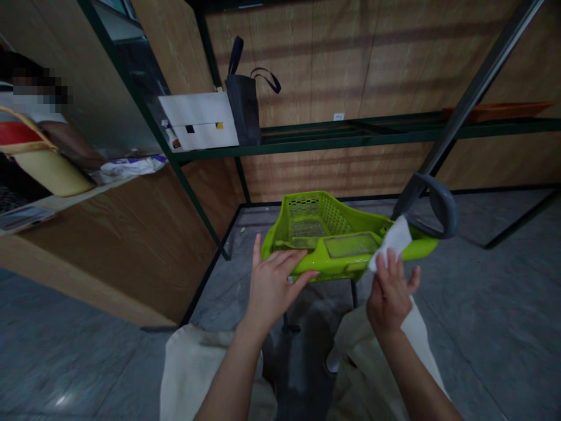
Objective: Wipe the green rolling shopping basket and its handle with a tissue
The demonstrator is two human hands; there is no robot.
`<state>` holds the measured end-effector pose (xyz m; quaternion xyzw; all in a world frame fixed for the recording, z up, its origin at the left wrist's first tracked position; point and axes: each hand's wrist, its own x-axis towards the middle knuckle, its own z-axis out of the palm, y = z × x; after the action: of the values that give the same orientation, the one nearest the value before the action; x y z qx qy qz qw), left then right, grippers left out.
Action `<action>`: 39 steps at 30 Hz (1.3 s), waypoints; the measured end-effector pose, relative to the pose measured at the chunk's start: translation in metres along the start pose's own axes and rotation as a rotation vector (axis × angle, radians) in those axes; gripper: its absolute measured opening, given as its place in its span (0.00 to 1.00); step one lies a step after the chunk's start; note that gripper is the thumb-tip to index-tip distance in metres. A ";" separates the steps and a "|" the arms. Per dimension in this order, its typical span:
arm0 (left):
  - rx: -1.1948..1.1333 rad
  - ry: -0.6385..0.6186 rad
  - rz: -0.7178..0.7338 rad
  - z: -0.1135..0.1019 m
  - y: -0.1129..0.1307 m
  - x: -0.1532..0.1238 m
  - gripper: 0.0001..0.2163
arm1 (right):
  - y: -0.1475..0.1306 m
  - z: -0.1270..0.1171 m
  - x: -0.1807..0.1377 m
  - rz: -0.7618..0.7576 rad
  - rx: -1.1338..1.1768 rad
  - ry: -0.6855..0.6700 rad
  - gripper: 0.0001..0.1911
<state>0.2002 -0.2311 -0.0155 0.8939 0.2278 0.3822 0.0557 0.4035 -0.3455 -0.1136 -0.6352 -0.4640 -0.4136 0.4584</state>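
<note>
A lime-green plastic basket tray (pixel 333 225) sits on a small stand in front of my knees. My left hand (pixel 274 286) rests on its near left edge, fingers stretched out flat over the rim. My right hand (pixel 390 289) pinches a white cloth or tissue (pixel 394 240) against the tray's near right corner. A grey loop handle (pixel 438 207) on a long dark pole rises from the tray's right side toward the upper right.
A dark green metal shelf frame (pixel 350 137) spans the wooden wall, holding a white paper bag (pixel 199 120) and a dark tote bag (pixel 245 105). Another person (pixel 39 128) stands at the far left by a wooden counter (pixel 109 234). Grey floor lies all around.
</note>
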 end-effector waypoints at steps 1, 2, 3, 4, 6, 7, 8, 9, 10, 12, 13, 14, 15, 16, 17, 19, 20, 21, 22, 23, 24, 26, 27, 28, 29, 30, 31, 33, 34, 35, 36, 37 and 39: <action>0.005 -0.003 -0.001 0.000 0.000 0.000 0.15 | -0.016 0.004 -0.002 -0.055 0.011 -0.043 0.29; 0.010 -0.007 0.000 -0.001 0.000 0.000 0.15 | -0.033 0.007 -0.003 -0.119 0.037 -0.093 0.28; 0.013 -0.014 0.002 -0.001 0.000 0.000 0.14 | -0.047 0.010 -0.005 -0.178 0.070 -0.131 0.26; 0.016 -0.019 0.004 -0.002 0.000 -0.001 0.14 | -0.056 0.013 -0.006 -0.224 0.095 -0.159 0.23; 0.019 -0.018 0.013 -0.002 -0.001 -0.001 0.13 | -0.057 0.014 -0.008 -0.284 0.099 -0.184 0.20; 0.019 -0.013 0.017 -0.002 -0.002 -0.001 0.14 | -0.049 0.013 -0.009 -0.301 0.072 -0.179 0.20; 0.018 -0.007 0.021 -0.002 -0.002 -0.001 0.14 | -0.036 0.011 -0.010 -0.310 0.035 -0.167 0.20; 0.017 -0.003 0.022 -0.002 -0.002 -0.001 0.15 | -0.019 0.008 -0.011 -0.311 -0.006 -0.148 0.22; 0.014 -0.001 0.022 -0.001 -0.002 0.000 0.15 | -0.002 0.005 -0.011 -0.303 -0.043 -0.114 0.24; 0.008 0.000 0.019 0.000 -0.002 0.000 0.15 | 0.026 0.000 -0.013 -0.211 -0.087 -0.029 0.28; 0.005 0.003 0.018 0.000 -0.001 0.000 0.15 | 0.034 -0.001 -0.013 -0.144 -0.093 0.014 0.29; 0.003 0.006 0.017 0.000 -0.001 0.000 0.16 | 0.036 -0.001 -0.014 -0.071 -0.091 0.049 0.29; 0.002 0.009 0.017 0.001 0.000 0.000 0.16 | 0.032 0.001 -0.014 -0.008 -0.084 0.073 0.30; 0.002 0.011 0.017 0.001 0.000 0.000 0.16 | 0.022 0.003 -0.014 0.033 -0.075 0.077 0.30; 0.003 0.013 0.017 0.001 0.001 0.000 0.15 | 0.009 0.006 -0.014 0.047 -0.063 0.059 0.30; 0.006 0.013 0.018 0.001 0.001 0.000 0.15 | -0.023 0.012 -0.014 -0.014 -0.017 -0.019 0.29; 0.009 0.011 0.018 0.001 0.001 0.000 0.15 | -0.038 0.014 -0.014 -0.069 0.015 -0.067 0.27; 0.014 0.008 0.016 0.001 0.000 -0.001 0.15 | -0.050 0.016 -0.013 -0.123 0.047 -0.107 0.26; 0.018 0.006 0.015 0.000 0.000 -0.001 0.15 | -0.058 0.016 -0.012 -0.167 0.076 -0.140 0.24; 0.021 0.005 0.013 0.000 -0.001 -0.001 0.14 | -0.060 0.016 -0.011 -0.202 0.096 -0.161 0.23; 0.022 0.006 0.014 0.000 -0.001 -0.001 0.14 | -0.057 0.014 -0.010 -0.230 0.103 -0.172 0.22; 0.016 0.011 0.017 0.000 -0.002 -0.001 0.14 | -0.035 0.009 -0.009 -0.253 0.074 -0.162 0.22; 0.010 0.016 0.019 0.000 -0.002 -0.001 0.14 | -0.019 0.005 -0.008 -0.255 0.046 -0.142 0.22; 0.004 0.019 0.021 0.000 -0.002 -0.001 0.15 | -0.002 0.002 -0.006 -0.241 0.012 -0.109 0.22; -0.001 0.023 0.023 0.001 -0.002 -0.001 0.15 | 0.014 -0.002 -0.005 -0.209 -0.018 -0.059 0.22; -0.004 0.027 0.025 0.001 -0.002 -0.001 0.15 | 0.028 -0.005 -0.003 -0.151 -0.039 -0.004 0.22; -0.005 0.030 0.025 0.001 -0.001 0.000 0.15 | 0.037 -0.008 0.000 -0.085 -0.052 0.045 0.22; -0.005 0.033 0.023 0.002 0.000 0.000 0.14 | 0.039 -0.011 0.004 0.045 -0.046 0.100 0.22; -0.005 0.032 0.018 0.002 0.000 0.000 0.14 | 0.031 -0.011 0.007 0.085 -0.037 0.098 0.23; -0.005 0.031 0.014 0.002 0.001 -0.001 0.14 | 0.017 -0.010 0.009 0.095 -0.027 0.067 0.24; -0.005 0.027 0.010 0.002 0.001 -0.001 0.15 | 0.001 -0.010 0.010 0.072 -0.010 0.015 0.25; -0.005 0.024 0.008 0.001 0.001 -0.001 0.14 | -0.018 -0.009 0.012 0.037 0.011 -0.043 0.26; -0.002 0.012 0.004 0.000 0.001 -0.001 0.14 | -0.053 -0.007 0.014 -0.055 0.090 -0.201 0.27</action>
<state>0.2000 -0.2327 -0.0161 0.8920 0.2260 0.3877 0.0547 0.3547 -0.3416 -0.0884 -0.6393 -0.5429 -0.3388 0.4262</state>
